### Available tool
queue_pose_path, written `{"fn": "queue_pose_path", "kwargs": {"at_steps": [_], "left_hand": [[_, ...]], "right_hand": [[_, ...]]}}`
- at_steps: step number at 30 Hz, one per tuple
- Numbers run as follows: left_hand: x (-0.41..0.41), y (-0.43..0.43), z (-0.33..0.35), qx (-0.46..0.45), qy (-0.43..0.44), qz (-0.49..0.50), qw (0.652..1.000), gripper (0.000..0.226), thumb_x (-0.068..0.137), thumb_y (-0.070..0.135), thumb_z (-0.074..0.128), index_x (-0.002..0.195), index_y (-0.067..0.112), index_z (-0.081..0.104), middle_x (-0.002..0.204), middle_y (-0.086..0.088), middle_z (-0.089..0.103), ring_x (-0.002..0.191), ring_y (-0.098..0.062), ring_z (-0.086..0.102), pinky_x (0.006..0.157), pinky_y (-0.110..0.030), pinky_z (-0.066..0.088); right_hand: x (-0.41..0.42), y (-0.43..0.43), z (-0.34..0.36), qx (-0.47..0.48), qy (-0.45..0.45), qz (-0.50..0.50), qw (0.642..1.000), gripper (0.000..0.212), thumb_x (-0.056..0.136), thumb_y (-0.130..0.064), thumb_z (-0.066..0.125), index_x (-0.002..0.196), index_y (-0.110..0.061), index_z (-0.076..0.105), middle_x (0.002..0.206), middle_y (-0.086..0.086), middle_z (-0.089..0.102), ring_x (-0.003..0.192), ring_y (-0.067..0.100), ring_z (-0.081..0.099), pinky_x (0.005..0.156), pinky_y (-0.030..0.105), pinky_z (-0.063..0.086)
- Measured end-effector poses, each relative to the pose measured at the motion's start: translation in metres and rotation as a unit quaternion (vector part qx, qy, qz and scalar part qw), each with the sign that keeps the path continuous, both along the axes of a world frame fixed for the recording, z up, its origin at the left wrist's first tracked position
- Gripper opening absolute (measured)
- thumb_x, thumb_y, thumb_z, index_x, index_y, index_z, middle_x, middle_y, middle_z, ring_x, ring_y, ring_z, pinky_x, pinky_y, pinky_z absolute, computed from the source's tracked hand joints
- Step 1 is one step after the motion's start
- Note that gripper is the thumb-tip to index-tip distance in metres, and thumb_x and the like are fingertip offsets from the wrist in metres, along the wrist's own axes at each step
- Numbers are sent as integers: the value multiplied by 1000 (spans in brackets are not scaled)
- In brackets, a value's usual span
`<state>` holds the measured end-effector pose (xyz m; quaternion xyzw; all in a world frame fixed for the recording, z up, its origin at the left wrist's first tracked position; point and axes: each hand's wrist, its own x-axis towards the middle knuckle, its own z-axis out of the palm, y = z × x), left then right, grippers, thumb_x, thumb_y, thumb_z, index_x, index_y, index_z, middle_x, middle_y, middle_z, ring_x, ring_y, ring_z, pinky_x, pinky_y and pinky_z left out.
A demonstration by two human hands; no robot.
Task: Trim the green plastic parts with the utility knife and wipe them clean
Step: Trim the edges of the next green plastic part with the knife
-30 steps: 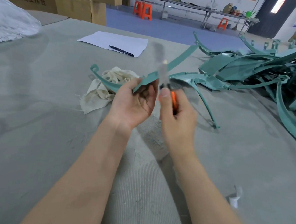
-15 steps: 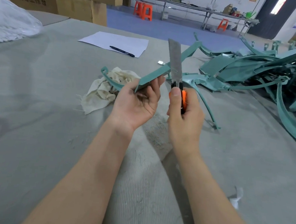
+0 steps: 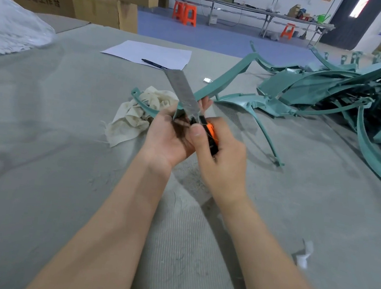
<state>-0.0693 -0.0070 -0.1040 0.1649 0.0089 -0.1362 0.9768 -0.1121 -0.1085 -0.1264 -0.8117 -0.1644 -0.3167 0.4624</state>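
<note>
Just above the desk, the green part is held off the surface. It is a long curved strip whose axis runs from a hooked end low on the left, over the rag, up and away to the right. The left hand grips it near that hooked end, palm up, fingers curled round the strip. The utility knife crosses the strip right at those fingers, its long blade pointing away and to the left. The right hand is wrapped round the orange handle, thumb laid on top, and sits just beside the left, seemingly touching it. The cut therefore lies at the left hand's grip, and I judge that the stroke should run away from its fingers. More green parts are piled at the far right; whether they are trimmed I cannot tell.
</note>
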Motion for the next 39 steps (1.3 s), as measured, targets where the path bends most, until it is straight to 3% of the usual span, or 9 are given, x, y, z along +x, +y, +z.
{"fn": "queue_pose_path", "kwargs": {"at_steps": [2,6,9,14,18,21,27,30,39], "left_hand": [[0,4,0,-1,12,-3,1000,31,68,8,53,85,-8,73,86,-15,72,72,-14,69,91,-24,50],[-2,5,1,-51,41,-7,998,55,76,7,52,128,-8,51,84,-15,71,63,-15,69,67,-21,57],[0,6,2,-59,59,-9,996,27,89,11,48,105,-5,62,98,-14,67,78,-16,68,73,-18,55],[-7,5,6,-87,44,-46,994,26,80,6,52,81,-15,67,75,-22,69,54,-23,68,43,-21,53],[-6,3,7,-92,52,-46,993,21,76,3,55,90,-10,63,78,-20,68,54,-22,68,45,-20,54],[-1,0,5,-40,49,-4,998,25,78,7,52,91,-9,65,80,-17,69,64,-19,69,64,-21,56],[-9,3,2,6,-1,15,1000,32,61,5,61,89,-8,67,87,-17,68,70,-19,69,82,-22,53],[-6,4,7,-13,32,18,999,30,70,3,54,96,-9,64,81,-17,69,59,-18,68,69,-24,58],[-8,6,8,-40,44,1,998,23,94,6,48,113,-4,57,82,-19,69,56,-19,68,47,-18,53]], "right_hand": [[0,-1,0,-18,2,1,1000,42,88,-55,42,92,-18,61,53,-17,42,50,2,42,50,26,33],[1,-3,1,-19,-2,-7,1000,40,89,-55,43,90,-19,59,54,-16,43,52,5,43,51,28,36],[3,-7,3,30,5,-19,999,29,90,-55,43,80,-30,52,54,-16,45,51,5,43,51,24,34],[7,-8,4,74,12,-37,997,26,92,-55,41,75,-35,44,58,-17,47,51,6,44,48,22,34],[6,-6,4,59,15,-36,998,25,92,-55,40,74,-37,42,57,-20,48,50,4,44,48,15,29],[3,-4,3,46,13,-22,999,29,90,-55,42,75,-31,48,52,-15,45,49,4,43,49,18,30],[-4,6,-1,-63,28,33,997,47,85,-59,44,99,-21,68,61,-23,53,55,2,51,55,20,39],[-1,2,1,-8,33,34,999,39,86,-57,45,90,-24,65,54,-24,50,51,1,47,51,18,33],[5,-3,9,132,65,-25,989,33,87,-63,42,63,-40,45,52,-6,45,48,13,43,47,42,43]]}}
